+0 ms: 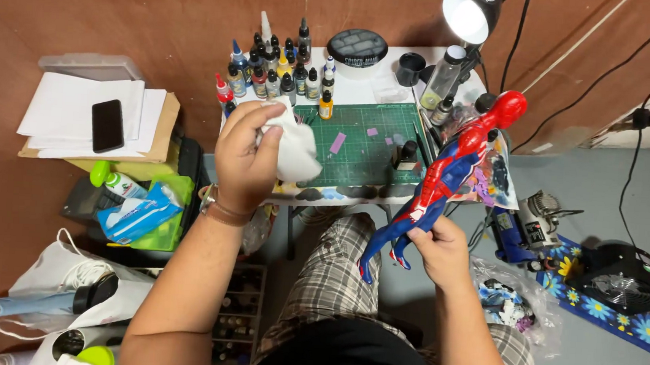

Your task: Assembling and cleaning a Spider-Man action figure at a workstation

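Red-and-blue plastic action figure (447,176), held tilted with its red head up and to the right, legs pointing down and left, over the right edge of the small white table (362,90). Right hand (438,248): fingers closed around the figure's legs near the hips, grip firm. Left hand (244,154): raised above the table's left edge, fingers curled shut on a crumpled white cloth (297,150), which hangs out to the right of the fist; brown strap on the wrist.

Table contents:
- 1 green cutting mat (366,143) at centre, with small pink scraps on it.
- Cluster of small dropper paint bottles (275,72) along the back left, caps in several colours.
- 1 round dark-lidded tin (357,49) at the back.
- 1 black cup (411,68) and 1 clear bottle (443,76) at the back right.
- 1 lit desk lamp (470,13) above the right corner.

Surroundings:
- Stack of white papers with 1 black phone (107,125) on top, left of the table.
- Blue-and-white wipes packet (136,215) below the stack.
- White bags (66,279) on the floor, lower left.
- Black fan unit (627,280) on a blue flowered mat (635,326), right.
- Plaid shorts (334,274) on the person's knees, below the table.
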